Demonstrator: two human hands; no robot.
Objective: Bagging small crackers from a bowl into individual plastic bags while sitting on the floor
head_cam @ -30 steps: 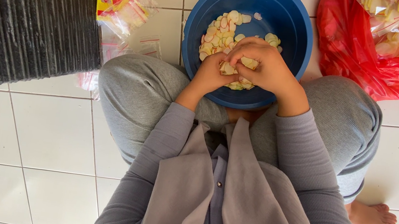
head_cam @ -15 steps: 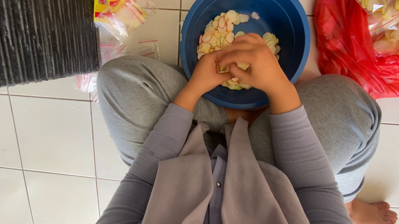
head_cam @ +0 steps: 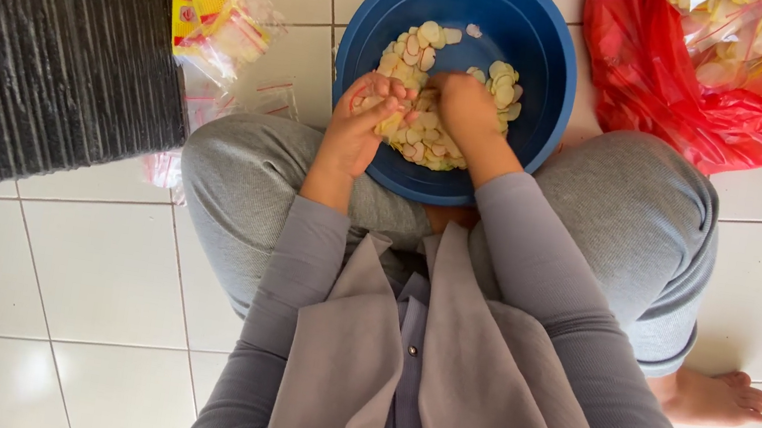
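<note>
I sit cross-legged on a white tiled floor with a round blue basin between my knees. It holds a heap of pale round crackers with pinkish rims. My left hand cups a bunch of the crackers at the basin's left side, fingers curled around them. My right hand is pushed into the heap beside it, palm down, fingers buried among the crackers. The two hands touch each other over the middle of the basin.
A red plastic bag full of clear packets of crackers lies at the top right. Small clear zip bags with yellow labels lie left of the basin. A dark ribbed mat covers the upper left. My bare foot shows at right.
My hands have separated from a clasped pile and shifted left and deeper into the basin. The camera view has moved slightly, so the basin sits a little lower in view.
</note>
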